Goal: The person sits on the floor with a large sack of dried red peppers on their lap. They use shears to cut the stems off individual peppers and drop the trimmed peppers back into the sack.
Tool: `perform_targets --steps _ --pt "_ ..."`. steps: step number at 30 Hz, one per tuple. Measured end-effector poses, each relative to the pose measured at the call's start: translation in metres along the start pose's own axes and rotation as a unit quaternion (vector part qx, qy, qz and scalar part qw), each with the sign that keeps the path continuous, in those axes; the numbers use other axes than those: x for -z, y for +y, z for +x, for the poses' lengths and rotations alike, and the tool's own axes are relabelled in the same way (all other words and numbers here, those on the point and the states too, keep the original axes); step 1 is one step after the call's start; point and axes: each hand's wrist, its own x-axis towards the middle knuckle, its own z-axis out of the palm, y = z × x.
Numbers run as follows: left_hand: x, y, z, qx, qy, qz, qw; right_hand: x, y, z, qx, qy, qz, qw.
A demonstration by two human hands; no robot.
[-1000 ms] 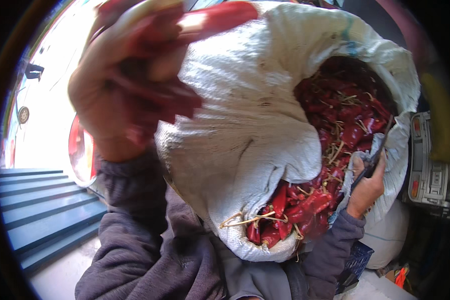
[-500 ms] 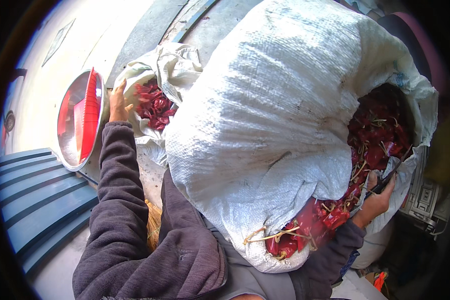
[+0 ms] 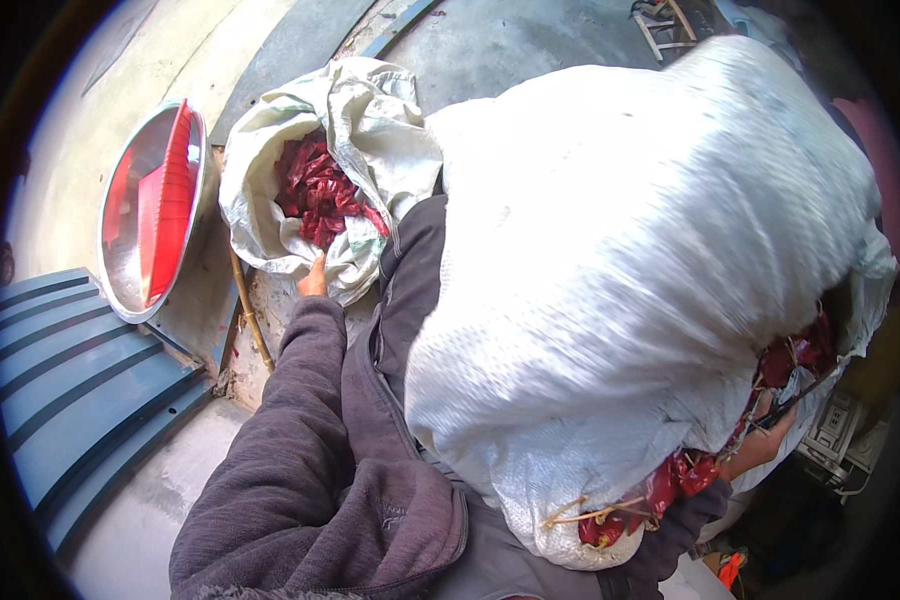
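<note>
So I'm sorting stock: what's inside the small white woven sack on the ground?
The small white woven sack holds dried red chillies, seen through its open mouth. How deep they go is hidden by its folded cloth. The left hand touches its rim.

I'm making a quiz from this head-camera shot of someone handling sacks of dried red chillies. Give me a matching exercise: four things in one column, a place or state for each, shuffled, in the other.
Things:
1. small sack
2. big sack
3. round metal tray
4. right hand

Places or states:
A. leaning at the far left, reflecting red
B. at the big sack's open mouth, lower right
C. open on the ground, chillies showing, left hand at its rim
D. bulky, resting across the person's lap

Pairs: 1-C, 2-D, 3-A, 4-B
</note>
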Motion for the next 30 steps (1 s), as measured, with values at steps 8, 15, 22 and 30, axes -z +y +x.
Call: perform_targets --steps 8,15,22,30 --pt "-0.047 0.002 -0.001 0.240 -0.193 -0.151 0.939 0.016 0.033 0.013 -0.030 -0.032 -0.056 0.997" --pt "-0.023 0.009 0.048 0.194 -0.166 -0.229 0.939 0.008 0.025 0.019 -0.022 -0.041 -0.048 0.998" --pt "0.092 0.097 -0.081 0.123 -0.298 -0.298 0.899 0.014 0.018 0.015 -0.023 -0.041 -0.053 0.997" --pt "0.208 -0.007 -0.060 0.069 -0.175 0.110 0.976 0.001 0.006 0.019 -0.013 -0.052 -0.035 0.998"
